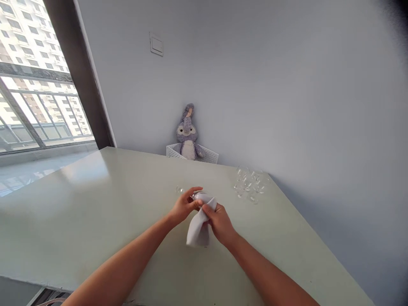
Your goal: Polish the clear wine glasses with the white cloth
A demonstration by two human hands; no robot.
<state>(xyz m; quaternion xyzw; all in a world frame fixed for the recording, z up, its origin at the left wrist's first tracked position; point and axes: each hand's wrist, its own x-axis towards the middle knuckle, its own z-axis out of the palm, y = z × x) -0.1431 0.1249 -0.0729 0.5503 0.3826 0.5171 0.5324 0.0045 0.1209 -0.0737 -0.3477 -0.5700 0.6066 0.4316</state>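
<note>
Glass (197, 196) inside cloth (198, 229), held by left hand (184, 206) and right hand (219, 224).

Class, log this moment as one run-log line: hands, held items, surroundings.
left hand: grips stemmed glass | right hand: white cloth on glass | nearby: clear glasses on pale table

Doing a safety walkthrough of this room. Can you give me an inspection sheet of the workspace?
Surface: pale green table, glossy, with window glare.
Job's things: stemmed glass wrapped partly in a white cloth; clear glasses grouped further along the table.
Clutter: purple plush toy in a white perforated basket at the far edge.
Hands: left hand grips the glass; right hand pinches the cloth against it.
Cables: nothing seen.
Surroundings: wall switch, window.
</note>
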